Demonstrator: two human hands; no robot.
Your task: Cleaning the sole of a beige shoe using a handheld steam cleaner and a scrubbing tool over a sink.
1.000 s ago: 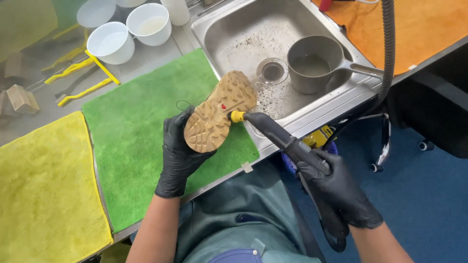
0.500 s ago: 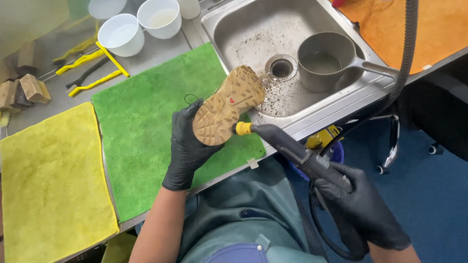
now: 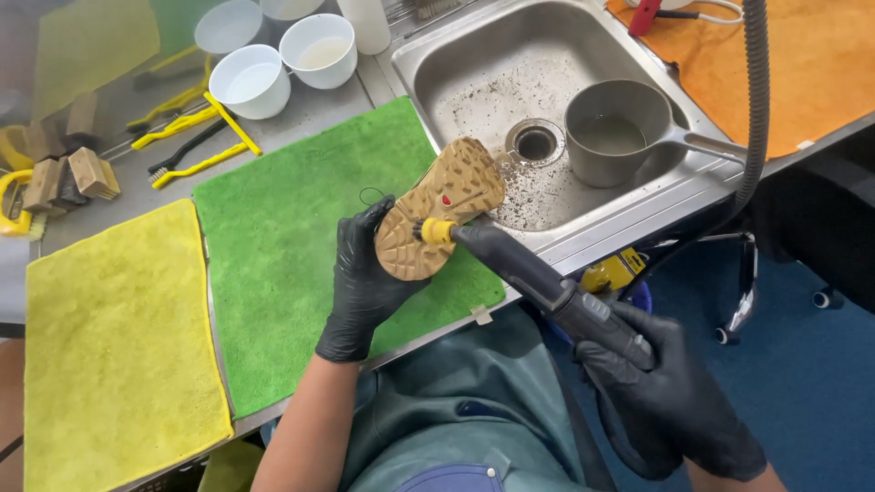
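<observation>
Sole-cleaning step in hand. Left hand (image 3: 365,278) clasps the shoe (image 3: 440,208) sole-up over the worktop's sink edge. Right hand (image 3: 670,401) grips the steam wand (image 3: 538,278), nozzle touching the tread. Next move calls for steady passes across the remaining lugs.

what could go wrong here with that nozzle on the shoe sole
The left hand grips the shoe right beside the nozzle's yellow tip, so spray could hit the gloved fingers. The shoe overhangs the sink edge; grit may spatter onto the green cloth.
</observation>
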